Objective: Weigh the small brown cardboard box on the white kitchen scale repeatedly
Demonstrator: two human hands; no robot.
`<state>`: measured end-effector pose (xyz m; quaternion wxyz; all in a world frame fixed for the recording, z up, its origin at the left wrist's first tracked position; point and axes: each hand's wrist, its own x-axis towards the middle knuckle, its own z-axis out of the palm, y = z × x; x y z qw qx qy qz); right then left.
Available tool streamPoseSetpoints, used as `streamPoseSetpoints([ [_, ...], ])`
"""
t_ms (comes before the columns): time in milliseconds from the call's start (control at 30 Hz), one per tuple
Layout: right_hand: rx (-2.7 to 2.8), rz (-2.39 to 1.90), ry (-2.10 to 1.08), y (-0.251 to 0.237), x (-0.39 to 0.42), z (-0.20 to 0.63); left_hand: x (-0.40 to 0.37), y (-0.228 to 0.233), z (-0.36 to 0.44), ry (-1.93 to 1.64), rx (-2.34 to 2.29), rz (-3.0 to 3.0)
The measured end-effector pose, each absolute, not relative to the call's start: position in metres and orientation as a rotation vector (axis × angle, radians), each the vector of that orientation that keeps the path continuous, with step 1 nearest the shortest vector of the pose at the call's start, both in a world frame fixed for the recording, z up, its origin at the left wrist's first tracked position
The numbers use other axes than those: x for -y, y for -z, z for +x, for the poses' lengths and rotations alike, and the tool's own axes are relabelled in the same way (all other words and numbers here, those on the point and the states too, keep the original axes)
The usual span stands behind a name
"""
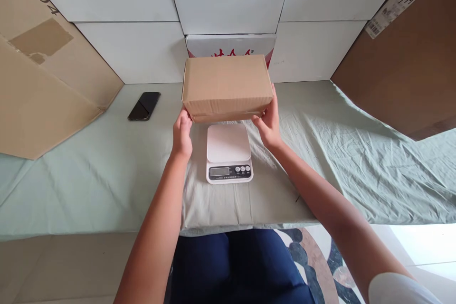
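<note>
The box (pixel 227 84) is light brown. The scale (pixel 229 153) is white with a grey screen. The phone (pixel 144 105) is black. The cloth (pixel 107 175) on the desk is pale green. The wall (pixel 124 14) is white.

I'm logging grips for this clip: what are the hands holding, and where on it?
Both hands, left and right, hold the closed brown cardboard box by its lower side corners.
</note>
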<state>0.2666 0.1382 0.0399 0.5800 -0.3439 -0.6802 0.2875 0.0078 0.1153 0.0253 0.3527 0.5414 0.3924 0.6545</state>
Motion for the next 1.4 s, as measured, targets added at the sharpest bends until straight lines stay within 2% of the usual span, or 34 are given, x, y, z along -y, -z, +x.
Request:
streamPoseSetpoints([
  [200, 1.585, -0.808, -0.711, -0.026, -0.068, 0.278, -0.042, -0.025, 0.02, -1.683, -1.022, 1.445],
  [333, 1.562, -0.85, -0.784, -0.014, -0.047, 0.279, -0.023, -0.019, 0.02, -1.638, -1.062, 1.419],
  [1167, 1.555, -0.84, -0.826, -0.01, -0.047, 0.276, -0.015, -0.003, 0.012, -1.658, -1.132, 1.326],
  [1400, 1.128, -0.913, -0.724, -0.022, -0.063, 0.296, -0.022, -0.003, -0.005, -1.919, -1.064, 1.206],
])
